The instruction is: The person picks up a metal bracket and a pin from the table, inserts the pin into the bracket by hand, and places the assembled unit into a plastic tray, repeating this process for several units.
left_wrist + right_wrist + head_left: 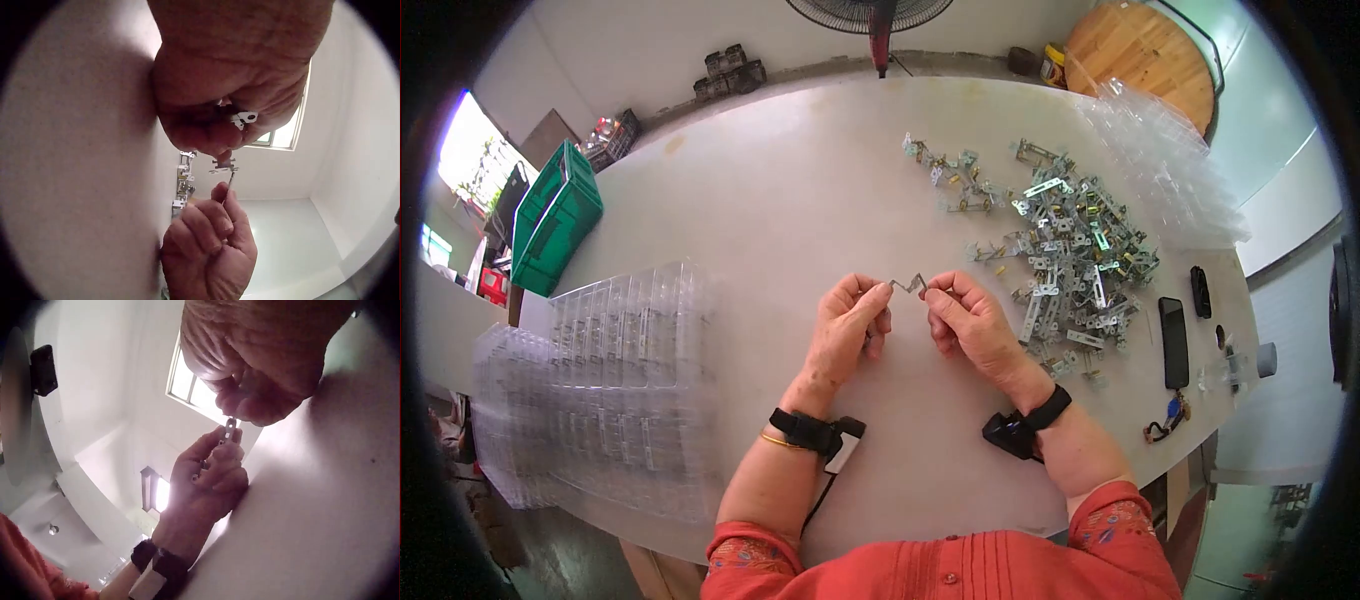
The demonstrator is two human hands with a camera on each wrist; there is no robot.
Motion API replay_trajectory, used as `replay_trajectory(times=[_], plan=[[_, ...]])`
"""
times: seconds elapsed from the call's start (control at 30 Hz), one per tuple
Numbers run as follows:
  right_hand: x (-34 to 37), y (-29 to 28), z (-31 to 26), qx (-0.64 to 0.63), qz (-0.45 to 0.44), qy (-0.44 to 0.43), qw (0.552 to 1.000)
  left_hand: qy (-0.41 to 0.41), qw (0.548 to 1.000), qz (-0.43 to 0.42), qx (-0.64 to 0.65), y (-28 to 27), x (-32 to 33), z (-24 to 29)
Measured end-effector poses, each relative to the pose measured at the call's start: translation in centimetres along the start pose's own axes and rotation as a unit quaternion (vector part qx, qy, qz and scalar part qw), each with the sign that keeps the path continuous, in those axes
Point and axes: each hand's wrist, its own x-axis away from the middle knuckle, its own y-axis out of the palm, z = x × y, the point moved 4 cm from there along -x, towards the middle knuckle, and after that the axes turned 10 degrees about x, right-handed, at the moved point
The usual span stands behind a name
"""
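Above the table, a small bent metal bracket [914,283] spans the gap between the two hands. My left hand [847,322] pinches one end between thumb and forefinger. The opposite end is pinched by my right hand [972,322]. In the left wrist view, a second small metal piece with a hole [249,117] sticks out from the curled fingers of the left hand; the rest of it is hidden. The right wrist view shows the holed bracket [230,427] at both sets of fingertips. A large heap of similar metal brackets [1060,245] lies right of the hands.
Stacked clear plastic trays [685,390] stand at the left, beyond them a green crate [560,220]. More clear plastic trays [1170,165] lie at the back right. A phone [1173,343], a black item [1200,292] and keys [1168,418] lie near the right edge.
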Motion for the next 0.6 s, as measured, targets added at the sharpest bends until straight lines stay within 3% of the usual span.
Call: replay_trajectory(times=[0.6], plan=[[0.7, -0.4, -1.0, 0.040, -0.008, -0.008, 0.999, 0.006, 0.999, 0.027, -0.027, 0.0, 0.3, 0.1]])
